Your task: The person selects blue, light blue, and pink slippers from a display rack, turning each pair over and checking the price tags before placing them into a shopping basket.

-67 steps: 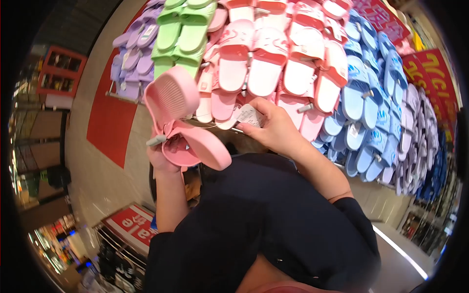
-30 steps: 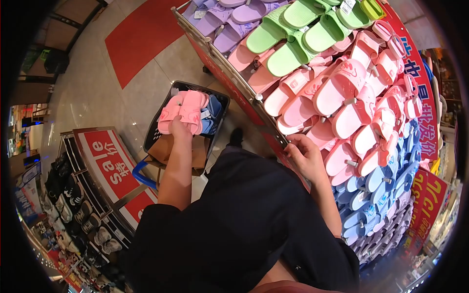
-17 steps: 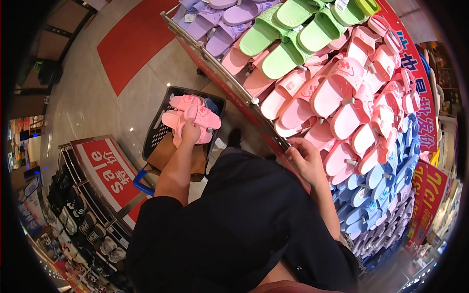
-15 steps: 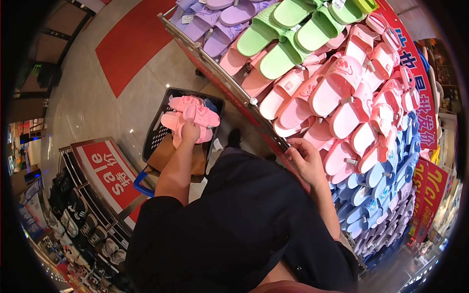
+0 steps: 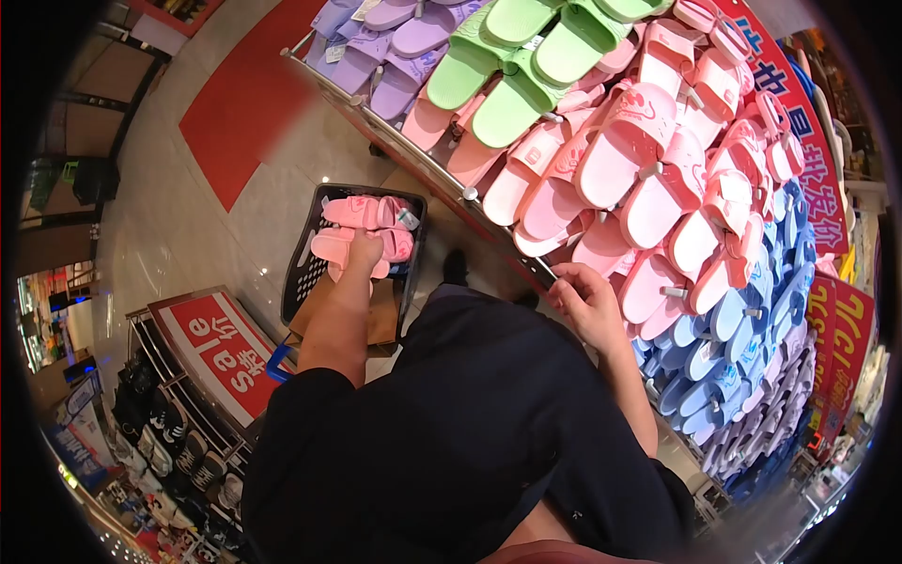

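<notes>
My left hand [image 5: 365, 250] reaches down into a black shopping basket [image 5: 299, 258], its fingers closed on pink slide slippers [image 5: 349, 211]. The slippers lie side by side above a brown cardboard box [image 5: 381, 315] in the basket. A white tag shows on the slipper at the right. My right hand [image 5: 587, 303] is at the front edge of the display rack [image 5: 432, 167], just below the displayed pink slippers [image 5: 625, 155]. Its fingers are curled with the thumb near them; anything inside them is hidden.
Purple slippers [image 5: 404, 83], green slippers [image 5: 512, 103] and blue slippers [image 5: 714, 376] fill the sloping rack to the right. A red sale sign [image 5: 216, 348] tops a shoe shelf [image 5: 193, 451] at the lower left. A blue handle [image 5: 279, 364] sticks out beside the basket.
The pink slippers under my left hand have gone from a slanted pile to lying flatter and side by side in the basket. My right hand stays by the rack edge. The view has shifted slightly.
</notes>
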A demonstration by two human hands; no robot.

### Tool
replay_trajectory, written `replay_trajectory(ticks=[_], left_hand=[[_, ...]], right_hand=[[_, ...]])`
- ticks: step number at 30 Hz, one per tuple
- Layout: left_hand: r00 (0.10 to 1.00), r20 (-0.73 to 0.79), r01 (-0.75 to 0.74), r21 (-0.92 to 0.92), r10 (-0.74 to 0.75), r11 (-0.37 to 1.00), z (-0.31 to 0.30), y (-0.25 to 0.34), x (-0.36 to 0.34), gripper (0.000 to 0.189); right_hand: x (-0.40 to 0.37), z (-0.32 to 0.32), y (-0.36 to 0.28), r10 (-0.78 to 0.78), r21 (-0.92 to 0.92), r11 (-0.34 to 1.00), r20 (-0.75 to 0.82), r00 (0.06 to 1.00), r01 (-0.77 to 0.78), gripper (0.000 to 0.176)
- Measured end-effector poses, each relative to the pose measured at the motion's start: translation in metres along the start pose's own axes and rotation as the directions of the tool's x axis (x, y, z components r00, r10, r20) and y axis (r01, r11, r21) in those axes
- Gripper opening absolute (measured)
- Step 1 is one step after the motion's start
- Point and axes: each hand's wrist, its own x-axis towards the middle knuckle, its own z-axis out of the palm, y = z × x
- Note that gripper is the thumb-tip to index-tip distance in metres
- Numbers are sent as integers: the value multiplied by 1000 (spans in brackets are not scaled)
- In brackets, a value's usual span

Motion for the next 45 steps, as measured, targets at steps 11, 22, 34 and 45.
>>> replay_trajectory(ticks=[11,22,34,45], left_hand=[[831,551,56,-212,72,976,60,-44,-82,9],[868,493,218,-293,-48,931,32,20,-105,16],[830,520,2,-361,200,933,56,73,-139,28],[456,487,-334,-682,745,650,-15,260,-275,34]], right_hand=[[-34,-48,-10,-278,-264,934,-116,953,240,25],[-43,-193,14,-503,-567,714,-824,262,-410,42],[8,-208,3,-415,-447,763,-892,178,-467,39],[-92,-166,-25,-692,-577,720,-632,348,385,16]])
